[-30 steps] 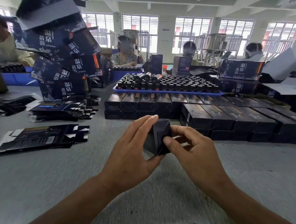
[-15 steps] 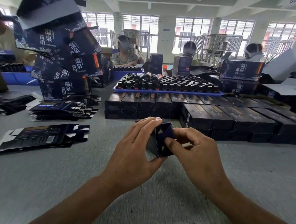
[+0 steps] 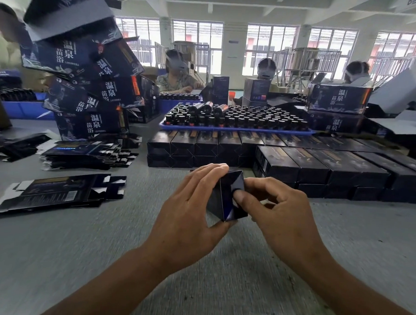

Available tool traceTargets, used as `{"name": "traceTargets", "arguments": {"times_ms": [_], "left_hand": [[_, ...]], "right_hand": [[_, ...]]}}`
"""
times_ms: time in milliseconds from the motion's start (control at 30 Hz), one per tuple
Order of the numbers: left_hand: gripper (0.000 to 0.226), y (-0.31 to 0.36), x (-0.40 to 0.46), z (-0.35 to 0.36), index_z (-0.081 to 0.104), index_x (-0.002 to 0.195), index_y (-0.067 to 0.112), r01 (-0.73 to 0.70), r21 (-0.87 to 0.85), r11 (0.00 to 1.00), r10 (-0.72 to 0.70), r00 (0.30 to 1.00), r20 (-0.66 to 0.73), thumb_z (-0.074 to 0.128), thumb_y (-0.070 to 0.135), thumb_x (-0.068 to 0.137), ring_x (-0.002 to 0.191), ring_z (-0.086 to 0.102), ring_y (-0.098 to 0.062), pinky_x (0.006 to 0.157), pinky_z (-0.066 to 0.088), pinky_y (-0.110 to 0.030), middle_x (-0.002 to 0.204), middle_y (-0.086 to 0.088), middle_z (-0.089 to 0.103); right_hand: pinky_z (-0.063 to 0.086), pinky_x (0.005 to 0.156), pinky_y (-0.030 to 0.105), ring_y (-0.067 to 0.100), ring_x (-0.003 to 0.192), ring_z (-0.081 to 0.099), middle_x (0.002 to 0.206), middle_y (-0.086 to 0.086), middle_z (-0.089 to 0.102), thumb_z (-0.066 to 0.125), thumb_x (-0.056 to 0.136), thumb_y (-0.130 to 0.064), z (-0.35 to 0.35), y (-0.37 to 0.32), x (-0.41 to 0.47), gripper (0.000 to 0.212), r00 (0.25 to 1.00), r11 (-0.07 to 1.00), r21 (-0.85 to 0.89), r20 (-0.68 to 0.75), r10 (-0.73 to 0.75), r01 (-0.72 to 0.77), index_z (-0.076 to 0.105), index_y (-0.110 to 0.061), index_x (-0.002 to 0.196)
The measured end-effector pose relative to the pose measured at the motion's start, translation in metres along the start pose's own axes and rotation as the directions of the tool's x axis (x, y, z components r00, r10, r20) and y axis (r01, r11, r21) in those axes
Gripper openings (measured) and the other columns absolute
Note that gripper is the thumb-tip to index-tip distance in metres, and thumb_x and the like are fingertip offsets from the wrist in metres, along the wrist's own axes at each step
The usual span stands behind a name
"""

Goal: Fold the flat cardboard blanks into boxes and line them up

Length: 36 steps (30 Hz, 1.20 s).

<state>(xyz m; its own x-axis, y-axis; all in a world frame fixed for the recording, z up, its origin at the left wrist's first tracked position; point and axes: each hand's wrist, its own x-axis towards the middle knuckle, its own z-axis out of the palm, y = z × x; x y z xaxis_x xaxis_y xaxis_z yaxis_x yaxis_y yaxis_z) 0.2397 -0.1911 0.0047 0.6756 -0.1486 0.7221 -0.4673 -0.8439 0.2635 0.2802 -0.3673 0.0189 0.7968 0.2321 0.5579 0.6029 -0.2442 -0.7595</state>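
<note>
A small dark cardboard box (image 3: 225,196) points its end toward me above the grey table (image 3: 101,248). My left hand (image 3: 189,209) grips its left side, fingers over the top and thumb underneath. My right hand (image 3: 278,214) holds the right side, its thumb pressing on the end flap. Flat dark blanks (image 3: 53,193) lie at the left, with a thicker stack of blanks (image 3: 86,155) behind them. Rows of folded boxes (image 3: 310,165) are lined up two layers high across the table beyond my hands.
A blue tray of small dark bottles (image 3: 235,120) stands behind the rows. A leaning pile of large printed cartons (image 3: 90,88) rises at the left, more cartons (image 3: 337,101) at the right. Three people sit at the far side.
The box has turned slightly in my hands and my right thumb has pushed further onto the end flap. Both hands stay in place.
</note>
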Motion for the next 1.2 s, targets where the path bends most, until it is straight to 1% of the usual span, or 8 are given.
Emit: {"name": "traceTargets", "arguments": {"times_ms": [333,500,633,733,800,933,1033,1200], "left_hand": [[0.075,-0.002,0.002,0.000,0.044,0.143,0.013,-0.037,0.043,0.998,0.039,0.998,-0.049,0.067,0.047,0.080,0.133,0.045,-0.014,0.114,0.027,-0.012,0.142,0.001,0.051],[0.075,-0.009,-0.001,0.008,0.038,0.147,0.018,-0.219,0.179,0.959,0.215,0.976,0.045,0.071,0.035,0.083,0.146,0.035,-0.019,0.116,0.036,-0.040,0.151,0.001,0.046],[0.081,-0.011,-0.004,0.015,0.026,0.156,0.019,-0.306,0.233,0.923,0.286,0.951,0.114,0.063,0.020,0.084,0.154,0.016,-0.022,0.121,0.028,-0.049,0.164,-0.001,0.027],[0.080,-0.013,-0.005,0.013,0.030,0.154,0.016,-0.132,0.183,0.974,0.141,0.989,-0.035,0.064,0.015,0.081,0.152,0.021,-0.020,0.118,0.032,-0.049,0.164,-0.003,0.027],[0.069,-0.014,-0.004,0.009,0.034,0.152,0.020,0.101,0.070,0.992,-0.090,0.986,-0.143,0.066,0.023,0.091,0.146,0.030,-0.015,0.113,0.034,-0.041,0.159,0.000,0.033],[0.080,-0.017,0.005,-0.003,0.027,0.154,0.037,0.524,-0.433,0.733,-0.544,0.834,0.089,0.057,0.061,0.084,0.119,0.049,0.012,0.097,0.042,-0.020,0.145,0.015,0.047],[0.080,-0.020,0.008,-0.006,0.035,0.151,0.038,0.541,-0.615,0.573,-0.547,0.812,0.204,0.057,0.063,0.079,0.106,0.057,0.018,0.076,0.048,-0.005,0.137,0.020,0.057],[0.024,-0.017,0.009,-0.006,0.066,0.111,0.051,0.440,-0.735,0.516,-0.469,0.863,0.187,0.062,0.043,0.089,0.105,0.068,0.001,0.077,0.052,-0.008,0.113,0.020,0.073]], "right_hand": [[0.057,0.075,0.023,0.002,0.092,0.068,0.100,-0.023,0.069,0.068,0.087,-0.037,0.001,-0.001,-0.001,0.019,0.998,0.998,-0.012,0.009,-0.060,0.060,0.068,-0.043,0.105],[0.052,0.072,0.010,-0.014,0.102,0.057,0.110,-0.034,0.058,0.061,0.072,-0.075,0.004,0.004,-0.003,0.080,0.996,0.986,-0.165,0.083,0.019,-0.005,0.039,-0.044,0.143],[0.052,0.065,0.008,-0.014,0.093,0.062,0.107,-0.027,0.063,0.068,0.085,-0.049,0.004,0.013,0.002,0.067,0.986,0.989,-0.066,0.088,0.140,-0.135,0.039,-0.039,0.145],[0.058,0.073,0.025,0.001,0.089,0.067,0.103,-0.011,0.067,0.075,0.083,-0.034,-0.002,0.017,0.009,0.057,0.950,0.950,0.063,0.074,0.302,-0.307,0.051,-0.034,0.135],[0.061,0.075,0.029,0.009,0.086,0.070,0.097,-0.006,0.073,0.076,0.080,-0.022,-0.006,0.020,0.014,0.043,0.921,0.911,0.141,0.105,0.376,-0.388,0.062,-0.025,0.121],[0.060,0.080,0.031,0.014,0.089,0.074,0.098,-0.001,0.077,0.080,0.074,-0.009,-0.008,0.022,0.013,0.038,0.862,0.860,0.165,0.261,0.434,-0.482,0.069,-0.021,0.109],[0.053,0.083,0.029,0.008,0.092,0.073,0.099,-0.009,0.077,0.083,0.073,-0.013,-0.005,0.019,0.008,0.042,0.823,0.874,0.053,0.370,0.432,-0.483,0.069,-0.026,0.110],[0.050,0.089,0.026,-0.003,0.097,0.069,0.103,-0.020,0.075,0.085,0.076,-0.025,-0.003,0.017,0.007,0.040,0.820,0.899,-0.013,0.402,0.406,-0.439,0.069,-0.031,0.112]]}}
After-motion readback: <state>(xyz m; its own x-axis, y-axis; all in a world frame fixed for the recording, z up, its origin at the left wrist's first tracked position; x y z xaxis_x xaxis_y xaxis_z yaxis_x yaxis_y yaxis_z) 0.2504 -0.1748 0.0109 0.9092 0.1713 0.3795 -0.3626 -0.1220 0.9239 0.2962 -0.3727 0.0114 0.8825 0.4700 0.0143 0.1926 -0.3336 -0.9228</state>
